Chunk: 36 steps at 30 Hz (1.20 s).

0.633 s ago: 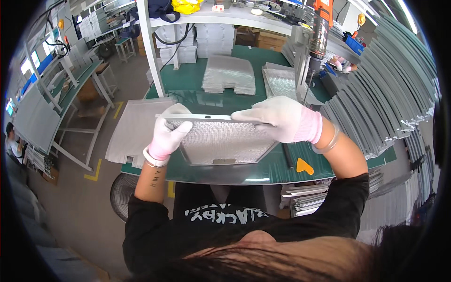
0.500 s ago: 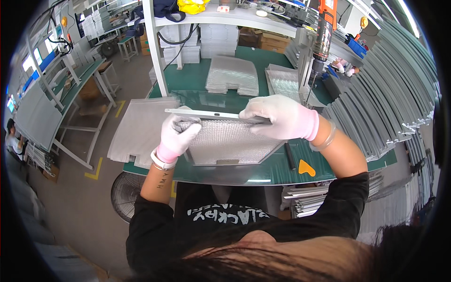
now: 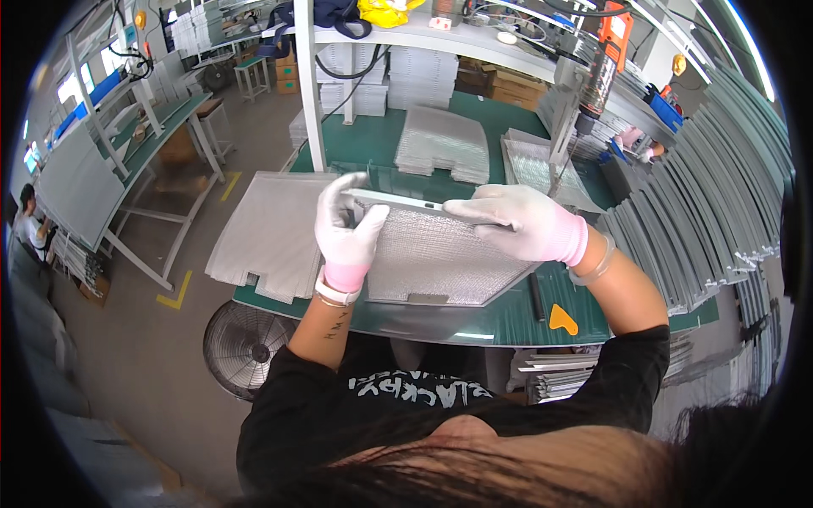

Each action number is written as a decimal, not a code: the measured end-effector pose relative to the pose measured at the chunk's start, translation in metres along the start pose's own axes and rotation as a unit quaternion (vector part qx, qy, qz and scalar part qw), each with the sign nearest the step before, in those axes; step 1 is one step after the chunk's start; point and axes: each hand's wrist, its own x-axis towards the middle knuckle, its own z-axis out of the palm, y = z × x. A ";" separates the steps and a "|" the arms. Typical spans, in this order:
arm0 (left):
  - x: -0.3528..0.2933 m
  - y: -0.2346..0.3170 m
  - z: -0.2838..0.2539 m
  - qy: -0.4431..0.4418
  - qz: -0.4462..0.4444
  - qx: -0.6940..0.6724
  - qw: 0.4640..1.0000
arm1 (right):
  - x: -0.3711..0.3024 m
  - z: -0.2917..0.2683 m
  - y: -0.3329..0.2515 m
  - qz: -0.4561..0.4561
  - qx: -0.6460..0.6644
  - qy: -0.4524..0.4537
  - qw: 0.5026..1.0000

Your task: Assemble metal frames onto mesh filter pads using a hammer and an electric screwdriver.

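A silvery mesh panel [image 3: 449, 262] with a thin metal frame is tilted over the green table. Along its far edge runs a light metal bar [image 3: 405, 200] with a small dark slot. My left hand [image 3: 345, 230], in a white glove with a pink cuff, curls around the left end of the bar and panel. Its thumb lies against the mesh, and the index finger stands up beyond the bar. My right hand [image 3: 525, 222], gloved alike, pinches the bar and panel edge toward the right; its fingertips behind the panel are hidden.
A black rod-shaped tool [image 3: 538, 298] and an orange scraper [image 3: 563, 320] lie right of the panel. Flat mesh sheets [image 3: 269, 233] are stacked at left, more [image 3: 445, 142] behind. A power screwdriver [image 3: 603, 76] hangs at right beside stacked frames [image 3: 703, 186]. A fan [image 3: 250, 349] stands below left.
The view has swung, so the scene sits farther right. My left hand has turned more upright around the bar's end, its index finger lifted. The right hand keeps its grip, and the bar slopes more.
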 end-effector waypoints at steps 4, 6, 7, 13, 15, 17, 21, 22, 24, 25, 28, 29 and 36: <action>0.002 0.002 0.006 0.054 0.006 0.027 0.998 | 0.002 0.001 0.001 -0.005 -0.017 0.010 1.000; 0.002 -0.002 0.007 0.060 0.010 0.038 0.997 | 0.002 0.001 0.002 0.010 0.001 0.004 1.000; 0.001 -0.003 0.007 0.063 0.010 0.048 0.997 | 0.002 0.002 0.004 0.009 0.003 0.003 1.000; -0.001 0.009 0.011 0.059 0.023 0.159 0.985 | 0.002 0.004 0.011 -0.034 -0.036 0.028 0.998; 0.001 0.006 0.010 0.049 0.029 0.168 0.984 | 0.003 0.004 0.012 -0.025 -0.035 0.024 0.999; 0.004 -0.006 0.009 0.075 0.126 0.180 0.973 | 0.005 0.006 0.011 -0.026 -0.033 0.024 0.999; -0.002 -0.019 -0.002 0.063 0.098 0.159 0.980 | 0.006 0.005 0.009 -0.033 -0.026 0.027 0.999; -0.004 -0.021 -0.003 0.063 0.036 0.112 0.991 | 0.006 0.005 0.007 -0.034 -0.027 0.027 0.999; -0.007 -0.021 -0.007 0.062 -0.026 0.064 0.996 | 0.005 0.005 0.003 -0.008 -0.001 0.015 1.000; -0.007 -0.021 -0.009 0.059 -0.047 0.016 0.997 | 0.005 0.005 0.003 -0.007 -0.002 0.016 1.000; -0.004 -0.017 -0.008 0.047 -0.070 -0.066 0.994 | 0.004 0.006 0.002 -0.004 0.000 0.011 1.000; -0.003 -0.016 -0.008 0.039 -0.075 -0.099 0.992 | 0.004 0.005 -0.001 -0.004 -0.010 0.014 1.000; -0.011 -0.053 -0.018 -0.072 0.059 -0.066 0.993 | -0.010 0.000 -0.015 -0.057 -0.254 0.157 0.953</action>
